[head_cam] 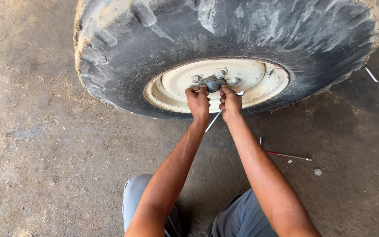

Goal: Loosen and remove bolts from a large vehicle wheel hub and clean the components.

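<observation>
Both forearms stretch forward to the cream rim (176, 90) of a big tyre (123, 52). The left hand (198, 102) curls its fingers on the grey hub piece (212, 82) at the rim's centre. The right hand (230, 102) grips a slim metal wrench (216, 117) just beside it.

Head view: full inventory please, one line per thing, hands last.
large lugged rubber tyre: 1, black, dusty, top centre, standing on the ground
steel wheel rim: 1, cream, inside the tyre
grey metal hub cap: 1, rim centre
wheel nuts: several, silver, around the hub
thin metal spanner: 1, silver, between the wrists
red-marked thin rod: 1, on the ground, right
small washer: 1, pale, ground, far right
bent wire hook: 1, grey, right edge
concrete floor: 1, brown-grey
grey trousers: 1, bottom
left hand: touching the hub
right hand: gripping the spanner
</observation>
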